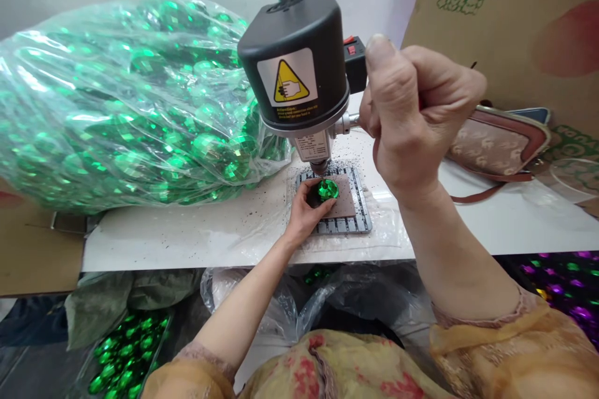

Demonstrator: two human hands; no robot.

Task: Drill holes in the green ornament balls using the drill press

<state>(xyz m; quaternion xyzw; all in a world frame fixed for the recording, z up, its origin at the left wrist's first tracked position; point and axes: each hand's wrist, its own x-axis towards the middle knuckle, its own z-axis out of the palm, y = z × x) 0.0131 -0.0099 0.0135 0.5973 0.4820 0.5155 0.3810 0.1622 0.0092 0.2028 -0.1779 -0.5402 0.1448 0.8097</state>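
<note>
My left hand (306, 209) grips a shiny green faceted ball (328, 191) between thumb and fingers. The ball sits on a brownish board (347, 199) over the slotted metal base (362, 221) of a small bench drill press (299, 68). Right above the ball is the drill chuck (320, 167); the bit's tip meets or nearly meets the ball, and I cannot tell how deep it is. My right hand (412, 112) is closed in a fist around the drill press's feed lever (354, 120), whose outer end the fingers hide.
A big clear bag (126, 106) of green balls lies on the white table (187, 237) at left. At right are a small handbag (500, 140) and a cardboard box (496, 31). Dark shavings surround the base. More green balls (126, 355) are below the table's edge.
</note>
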